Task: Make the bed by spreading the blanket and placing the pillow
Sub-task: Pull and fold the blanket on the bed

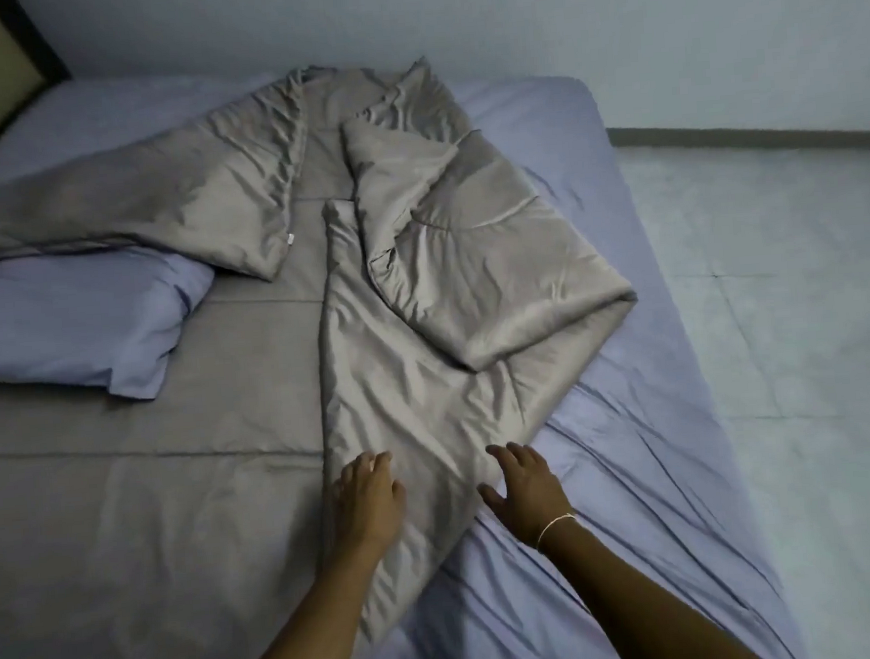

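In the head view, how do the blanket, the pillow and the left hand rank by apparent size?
1. blanket, largest by far.
2. pillow.
3. left hand, smallest, although it is nearest the camera.

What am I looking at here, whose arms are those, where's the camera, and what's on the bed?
There is no machine: a person wears a camera on their head, looking down at their own two bare hands. The left hand and the right hand rest with fairly straight fingers on a grey blanket that lies crumpled and partly folded over itself. Neither hand grips anything. A lilac pillow lies at the left, partly under a blanket fold. The lilac bedsheet shows at the right.
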Demonstrator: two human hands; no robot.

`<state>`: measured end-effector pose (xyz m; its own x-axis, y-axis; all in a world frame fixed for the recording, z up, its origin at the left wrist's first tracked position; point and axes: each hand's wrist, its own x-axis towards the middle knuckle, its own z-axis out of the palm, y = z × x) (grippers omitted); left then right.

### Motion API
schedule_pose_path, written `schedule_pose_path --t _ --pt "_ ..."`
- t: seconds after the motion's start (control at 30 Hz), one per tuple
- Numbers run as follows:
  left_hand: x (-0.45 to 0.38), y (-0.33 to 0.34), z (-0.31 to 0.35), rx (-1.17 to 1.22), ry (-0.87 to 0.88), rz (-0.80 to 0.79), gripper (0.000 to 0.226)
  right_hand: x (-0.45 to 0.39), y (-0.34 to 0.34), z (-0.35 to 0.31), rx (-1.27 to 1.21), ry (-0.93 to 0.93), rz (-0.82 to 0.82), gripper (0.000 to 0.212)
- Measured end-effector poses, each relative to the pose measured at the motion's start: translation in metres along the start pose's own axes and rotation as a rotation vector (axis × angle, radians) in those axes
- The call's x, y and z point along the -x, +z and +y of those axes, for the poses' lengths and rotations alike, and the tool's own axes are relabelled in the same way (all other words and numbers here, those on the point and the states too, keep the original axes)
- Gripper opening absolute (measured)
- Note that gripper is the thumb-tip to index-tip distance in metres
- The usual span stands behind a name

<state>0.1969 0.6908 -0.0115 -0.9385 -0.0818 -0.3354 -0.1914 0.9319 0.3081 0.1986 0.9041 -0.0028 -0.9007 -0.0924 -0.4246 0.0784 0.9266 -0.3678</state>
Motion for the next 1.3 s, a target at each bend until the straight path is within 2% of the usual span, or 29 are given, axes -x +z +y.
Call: schedule_pose_path --t 0.17,0.27,0.37,0.4,0.47,0.53,0.57,0.63,0.67,0.73,0.8,0.9,0.97,1.03,1.07,1.13,1.2,1.23,1.3 --pt "-0.077 0.059 -0.013 -0.121 -0.007 0.095 0.05 -0.113 0.036 0.013 0.066 -0.183 0.025 0.063" --pt "-0.128 0.088 -0.034 -0.198 -0.036 0.144 0.064 -0.178 0.069 0.016 0.112 -0.177 0.033 0.076" --pt "-0.161 0.128 -0.062 -0.216 -0.117 0.106 0.075 -0.206 0.109 0.033 0.125 -0.15 0.068 0.081" --pt "-0.166 0.137 -0.067 -0.224 -0.067 0.154 0.068 -0.207 0.116 0.038 0.122 -0.16 0.119 0.074" --pt "-0.17 0.148 -0.072 -0.245 0.078 0.319 0.037 -0.207 0.124 0.041 0.116 -0.208 0.247 0.046" --pt "-0.166 0.143 -0.067 -0.308 0.156 0.405 0.014 -0.207 0.117 0.039 0.111 -0.233 0.304 0.023" --pt "-0.164 0.136 -0.063 -0.337 0.157 0.403 0.009 -0.207 0.11 0.038 0.1 -0.235 0.291 0.018" --pt "-0.155 0.117 -0.048 -0.387 0.15 0.382 0.015 -0.207 0.095 0.04 0.092 -0.204 0.2 0.017" --pt "-0.147 0.11 -0.043 -0.378 0.17 0.36 0.016 -0.203 0.088 0.042 0.086 -0.174 0.144 0.017" --pt "-0.116 0.104 -0.03 -0.279 0.204 0.179 0.008 -0.184 0.081 0.056 0.068 -0.112 0.052 0.02" --pt "-0.073 0.108 -0.017 -0.236 0.268 -0.168 0.019 -0.147 0.082 0.079 0.053 -0.059 -0.017 0.02" --pt "0.006 0.108 0.018 -0.217 0.423 -0.512 0.024 -0.075 0.091 0.118 0.087 -0.054 0.0 0.023" --pt "0.035 0.105 0.031 -0.152 0.44 -0.614 0.034 -0.041 0.092 0.137 0.059 -0.044 -0.015 0.028" --pt "0.032 0.101 0.03 -0.027 0.484 -0.517 0.04 -0.031 0.08 0.141 0.064 0.01 -0.01 0.02" --pt "0.019 0.101 0.026 0.063 0.496 -0.388 0.041 -0.035 0.073 0.139 0.052 0.018 0.051 0.016" --pt "-0.021 0.104 0.011 0.209 0.492 -0.026 0.034 -0.051 0.061 0.122 -0.025 -0.039 0.249 0.016" --pt "-0.079 0.099 -0.009 0.178 0.396 0.246 0.036 -0.073 0.055 0.092 -0.107 -0.166 0.433 0.025" --pt "-0.108 0.092 -0.018 0.089 0.297 0.298 0.045 -0.086 0.053 0.075 -0.131 -0.218 0.485 0.032" --pt "-0.159 0.078 -0.038 -0.048 0.018 0.208 0.073 -0.115 0.059 0.043 -0.13 -0.237 0.462 0.049"
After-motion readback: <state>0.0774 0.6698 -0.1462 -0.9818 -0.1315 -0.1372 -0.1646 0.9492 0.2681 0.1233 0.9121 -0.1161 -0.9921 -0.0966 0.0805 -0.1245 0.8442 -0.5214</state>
